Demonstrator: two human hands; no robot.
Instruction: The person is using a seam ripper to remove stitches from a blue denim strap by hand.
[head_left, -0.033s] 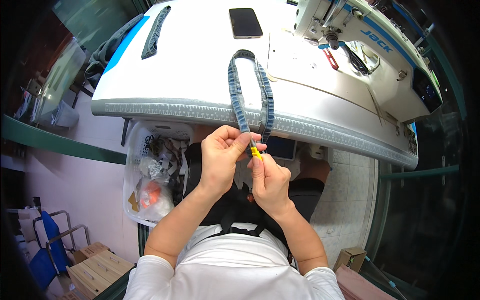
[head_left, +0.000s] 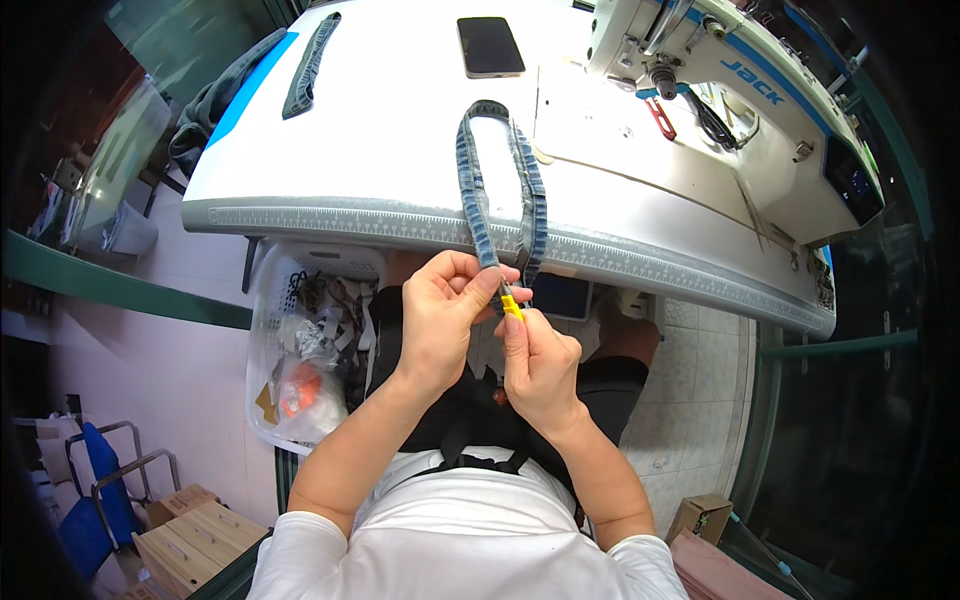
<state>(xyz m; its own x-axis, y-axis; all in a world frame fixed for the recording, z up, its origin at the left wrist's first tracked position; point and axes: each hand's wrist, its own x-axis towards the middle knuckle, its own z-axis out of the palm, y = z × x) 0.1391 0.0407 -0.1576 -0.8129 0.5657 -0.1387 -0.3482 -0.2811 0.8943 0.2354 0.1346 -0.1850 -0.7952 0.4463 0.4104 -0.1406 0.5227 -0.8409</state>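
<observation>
A long blue denim band (head_left: 468, 165), like a jeans waistband, lies in a narrow loop over the table's front edge. Its near end hangs off the edge, pinched between the thumb and fingers of my left hand (head_left: 440, 305). Closed around a small yellow-handled tool (head_left: 513, 306) with a metal tip, my right hand (head_left: 543, 368) is just to the right of and below my left. The tool's tip meets the band at my left fingertips; the exact contact point is hidden by the fingers.
A white sewing machine (head_left: 740, 110) stands on the right of the white table (head_left: 380, 150). A black phone (head_left: 491, 47) and another denim strip (head_left: 312, 65) lie toward the back. Below the edge at left is a white basket (head_left: 270, 400) of scraps; dark cloth (head_left: 225, 95) hangs at the left corner.
</observation>
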